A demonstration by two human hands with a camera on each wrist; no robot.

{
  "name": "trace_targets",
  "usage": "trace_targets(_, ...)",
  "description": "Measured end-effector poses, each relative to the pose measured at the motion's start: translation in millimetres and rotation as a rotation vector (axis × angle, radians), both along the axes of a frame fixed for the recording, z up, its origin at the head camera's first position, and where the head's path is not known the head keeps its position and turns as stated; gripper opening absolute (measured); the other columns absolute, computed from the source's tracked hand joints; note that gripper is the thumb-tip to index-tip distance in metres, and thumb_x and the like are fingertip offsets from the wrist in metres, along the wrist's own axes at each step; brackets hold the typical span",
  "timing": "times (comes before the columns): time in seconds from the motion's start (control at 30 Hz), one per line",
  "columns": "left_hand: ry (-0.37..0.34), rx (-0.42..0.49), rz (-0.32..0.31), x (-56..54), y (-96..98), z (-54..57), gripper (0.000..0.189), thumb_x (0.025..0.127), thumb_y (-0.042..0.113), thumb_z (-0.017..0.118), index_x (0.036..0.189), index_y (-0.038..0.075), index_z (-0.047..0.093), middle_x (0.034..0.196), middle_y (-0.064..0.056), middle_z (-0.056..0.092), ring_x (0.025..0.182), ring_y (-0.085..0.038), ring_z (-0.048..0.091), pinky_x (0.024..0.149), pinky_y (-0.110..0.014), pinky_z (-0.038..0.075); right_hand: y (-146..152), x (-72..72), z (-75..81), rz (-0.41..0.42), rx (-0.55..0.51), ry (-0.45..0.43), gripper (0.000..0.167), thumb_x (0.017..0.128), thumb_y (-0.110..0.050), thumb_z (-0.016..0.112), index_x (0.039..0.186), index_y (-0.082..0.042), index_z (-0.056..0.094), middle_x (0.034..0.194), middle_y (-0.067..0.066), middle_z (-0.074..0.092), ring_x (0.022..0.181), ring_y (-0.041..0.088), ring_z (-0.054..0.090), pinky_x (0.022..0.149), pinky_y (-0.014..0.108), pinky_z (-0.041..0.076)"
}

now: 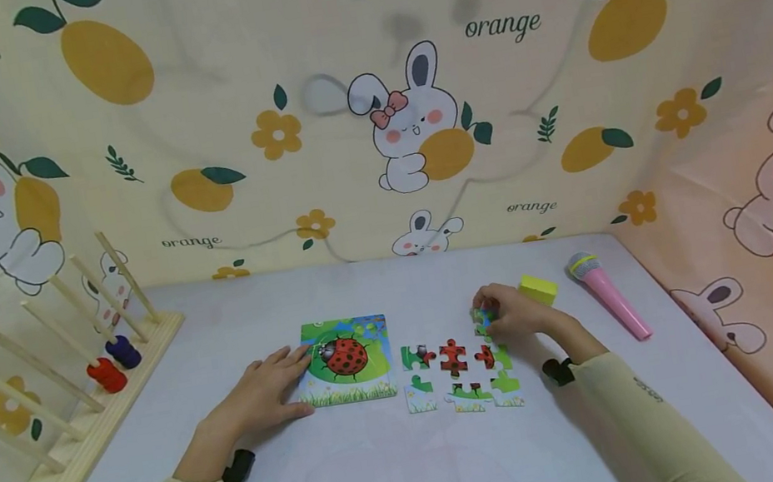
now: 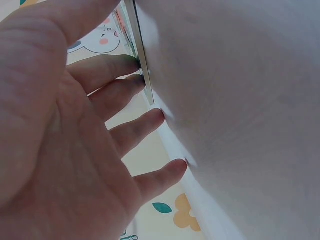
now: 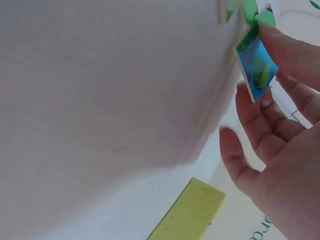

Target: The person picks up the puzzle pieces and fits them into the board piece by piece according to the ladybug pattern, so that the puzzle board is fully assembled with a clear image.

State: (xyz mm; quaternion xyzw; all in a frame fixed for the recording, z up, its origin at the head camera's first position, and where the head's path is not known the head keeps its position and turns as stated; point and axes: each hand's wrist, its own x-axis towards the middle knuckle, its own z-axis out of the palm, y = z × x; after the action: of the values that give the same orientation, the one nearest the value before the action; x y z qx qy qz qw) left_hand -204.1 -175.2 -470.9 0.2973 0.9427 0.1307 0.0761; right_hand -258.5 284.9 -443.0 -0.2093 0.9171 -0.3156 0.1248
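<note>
My right hand (image 1: 515, 313) pinches a blue-and-green jigsaw piece (image 3: 257, 67) between thumb and fingers, at the upper right of the loose pieces. In the right wrist view the piece is tilted, with the thumb on its printed face. My left hand (image 1: 262, 391) lies at the left side of a square ladybug picture board (image 1: 372, 386), its fingers spread and their tips touching the board's edge and the table. Right of the board, several loose jigsaw pieces lie in spaced rows, among them a red ladybug-body piece (image 1: 453, 357) and a grass piece (image 1: 421, 397).
A yellow block (image 1: 539, 289) sits just beyond my right hand. Further right lies a pink toy microphone (image 1: 616, 301). On the left stands a wooden peg rack (image 1: 62, 473) with red beads (image 1: 107, 375) and dark blue beads (image 1: 123, 352). A printed cloth hangs behind the table.
</note>
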Motion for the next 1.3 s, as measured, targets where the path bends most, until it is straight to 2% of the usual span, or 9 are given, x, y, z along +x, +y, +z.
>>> trace_targets(0.33,-0.003,0.004,0.003,0.4,1.4,0.4,0.083,0.085,0.051,0.074,0.147,0.002,0.048,0.157,-0.015,0.038,0.143,-0.044,0.032,0.105,-0.071,0.030,3,-8.5,5.0,0.052,-0.005,-0.070,0.026,0.083,0.009,0.069,0.104,0.000,0.057,0.098,0.011,0.059,0.092,0.026,0.052,0.084,0.040,0.044)
trace_targets(0.53,0.002,-0.001,0.000,0.3,0.7,0.7,0.083,0.086,0.050,0.074,0.147,0.002,0.047,0.157,-0.015,0.037,0.143,-0.044,0.031,0.105,-0.071,0.030,-12,-13.8,13.2,0.093,-0.093,-0.080,0.025,0.084,0.010,0.066,0.107,0.004,0.059,0.093,0.015,0.060,0.087,0.026,0.052,0.082,0.040,0.043)
trace_targets(0.7,-0.007,-0.009,-0.001,0.3,0.9,1.9,0.083,0.086,0.051,0.074,0.147,0.002,0.047,0.157,-0.016,0.036,0.143,-0.045,0.031,0.104,-0.071,0.030,-47,-23.1,19.6,0.122,-0.123,-0.043,0.023,0.087,0.009,0.065,0.108,0.003,0.060,0.096,0.014,0.061,0.086,0.024,0.053,0.080,0.037,0.045)
trace_targets(0.93,-0.014,-0.009,-0.002,-0.4,0.0,0.2,0.084,0.086,0.053,0.073,0.148,0.003,0.046,0.157,-0.016,0.036,0.143,-0.045,0.031,0.104,-0.071,0.030,-114,-42.1,11.9,0.226,-0.112,0.005,0.025,0.085,0.009,0.068,0.108,0.001,0.060,0.095,0.013,0.063,0.083,0.020,0.057,0.075,0.032,0.049)
trace_targets(1.1,-0.018,-0.004,0.000,0.6,-0.7,0.8,0.084,0.086,0.053,0.072,0.148,0.003,0.045,0.158,-0.015,0.036,0.143,-0.044,0.030,0.105,-0.071,0.029,-154,-42.8,8.9,0.293,-0.071,0.003,0.027,0.086,0.008,0.070,0.111,0.001,0.061,0.095,0.010,0.062,0.082,0.020,0.056,0.074,0.031,0.048)
trace_targets(1.3,-0.026,0.004,0.011,1.1,-0.3,2.7,0.083,0.086,0.051,0.073,0.148,0.003,0.046,0.158,-0.014,0.036,0.143,-0.044,0.030,0.105,-0.071,0.029,-182,-42.0,4.2,0.303,-0.029,0.015,0.028,0.084,0.010,0.072,0.107,0.000,0.061,0.094,0.012,0.062,0.082,0.019,0.055,0.075,0.030,0.047)
